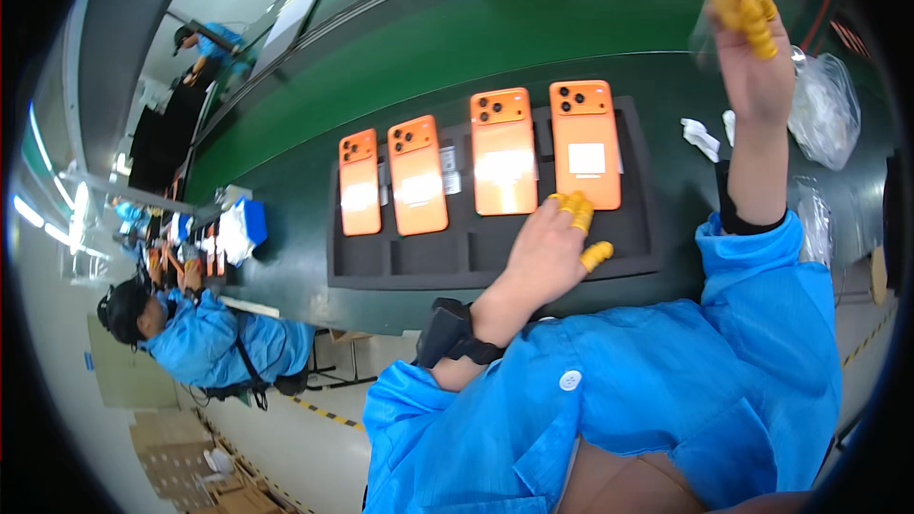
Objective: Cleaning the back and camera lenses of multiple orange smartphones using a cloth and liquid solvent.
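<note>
Four... orange phones lie backs up in a dark foam tray, cameras toward the far side. My left hand, in yellow finger cots, rests its fingertips on the near edge of the rightmost phone; its thumb is spread apart. A white square label shows on that phone's back. To its left are another phone, a tilted phone and the leftmost phone. Far right, my right hand is raised above the bench, its cotted fingers curled on a blurred clear film.
A clear plastic bag and crumpled white scraps lie right of the tray on the green bench. A co-worker in blue sits at the left near a blue bin. Another person works farther back.
</note>
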